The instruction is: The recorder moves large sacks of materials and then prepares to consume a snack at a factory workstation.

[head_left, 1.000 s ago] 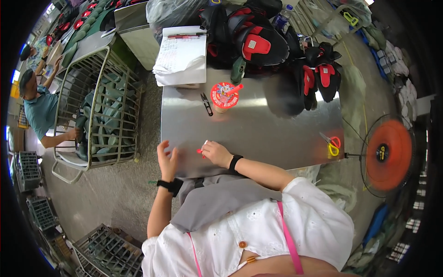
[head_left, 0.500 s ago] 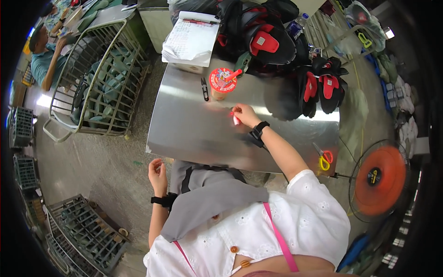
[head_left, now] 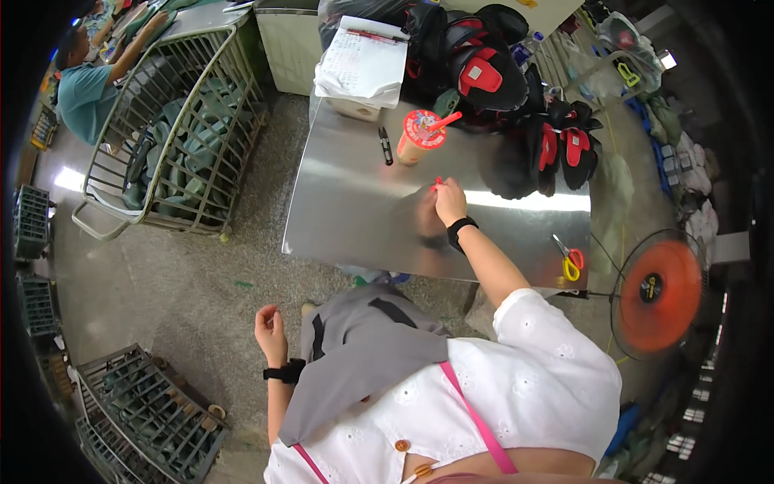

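Observation:
My right hand [head_left: 451,203] reaches over the metal table [head_left: 347,210], its fingers closed on a small red piece [head_left: 439,184] too small to make out. Just beyond it stands a sealed drink cup [head_left: 421,139] with a red lid and a thick red straw. A pair of black thread snips [head_left: 385,146] lies left of the cup. My left hand [head_left: 271,332] hangs beside my grey apron, off the table, its fingers loosely curled and apart with nothing seen in them.
Black-and-red shoe uppers [head_left: 492,89] are heaped at the table's back right. A written pad [head_left: 363,60] lies at the back left, scissors [head_left: 571,260] near the right edge. An orange fan [head_left: 657,292] stands right; a wheeled cage cart [head_left: 173,145] of green pieces stands left, near another person [head_left: 85,93].
The view has shifted, so the table and cup appear further right. My right hand still pinches the red piece, now more covered by the fingers. My left hand is further from the table edge.

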Demonstrator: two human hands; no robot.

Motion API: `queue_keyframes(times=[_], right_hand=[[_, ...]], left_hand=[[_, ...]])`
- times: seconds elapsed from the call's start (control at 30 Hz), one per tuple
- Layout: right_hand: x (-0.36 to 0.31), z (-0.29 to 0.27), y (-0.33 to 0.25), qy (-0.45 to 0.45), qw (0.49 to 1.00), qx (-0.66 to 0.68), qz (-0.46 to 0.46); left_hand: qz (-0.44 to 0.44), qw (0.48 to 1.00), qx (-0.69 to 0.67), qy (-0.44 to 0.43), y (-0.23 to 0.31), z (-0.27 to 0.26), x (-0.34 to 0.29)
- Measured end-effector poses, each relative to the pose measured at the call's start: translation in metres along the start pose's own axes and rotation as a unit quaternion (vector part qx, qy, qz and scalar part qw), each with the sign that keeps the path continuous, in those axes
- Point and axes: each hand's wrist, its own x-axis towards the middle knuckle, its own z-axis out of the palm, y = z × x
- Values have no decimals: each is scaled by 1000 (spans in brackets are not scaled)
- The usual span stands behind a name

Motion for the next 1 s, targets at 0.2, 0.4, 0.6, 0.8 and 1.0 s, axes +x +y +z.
queue_keyframes(times=[0.2, 0.4, 0.6, 0.8, 1.0], right_hand=[[-17, 16, -49, 61, 994, 17, 88], [-27, 44, -124, 105, 993, 42, 41], [-51, 53, -177, 100, 984, 145, 15], [-55, 39, -88, 155, 985, 44, 62], [-41, 10, -1, 47, 978, -82, 183]], left_hand=[[-40, 999, 14, 10, -63, -68, -27], [-50, 998, 29, -26, -64, -109, 8], [-14, 997, 35, -74, -58, -124, 49], [5, 995, 21, -98, -56, -131, 69], [-27, 994, 40, -100, -71, -150, 67]])
